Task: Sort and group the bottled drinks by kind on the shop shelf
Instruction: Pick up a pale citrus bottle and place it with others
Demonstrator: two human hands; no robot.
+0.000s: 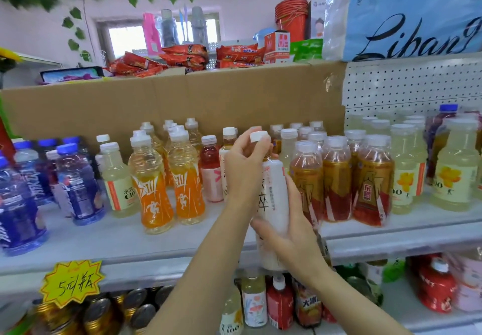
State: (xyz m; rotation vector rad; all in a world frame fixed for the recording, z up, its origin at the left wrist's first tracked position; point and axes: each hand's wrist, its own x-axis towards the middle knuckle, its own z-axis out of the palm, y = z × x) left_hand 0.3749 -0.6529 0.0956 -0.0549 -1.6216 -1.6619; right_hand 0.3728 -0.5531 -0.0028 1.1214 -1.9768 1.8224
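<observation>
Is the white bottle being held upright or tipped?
Roughly upright: the white bottle stands cap up, right hand gripping its body, left hand at the cap.

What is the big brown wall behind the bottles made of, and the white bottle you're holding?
The brown wall looks like cardboard: matte, with creased folds and a taped seam. The white bottle seems plastic under a smooth, slightly glossy printed wrap, though the wrap hides what is beneath.

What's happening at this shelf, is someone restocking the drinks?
A person is sorting bottled drinks on a shop shelf. Both hands hold one white-labelled bottle in front of the shelf: the left hand grips its top near the white cap, the right hand wraps its lower body. Orange sports drinks stand to the left, red-and-gold bottles to the right.
</observation>
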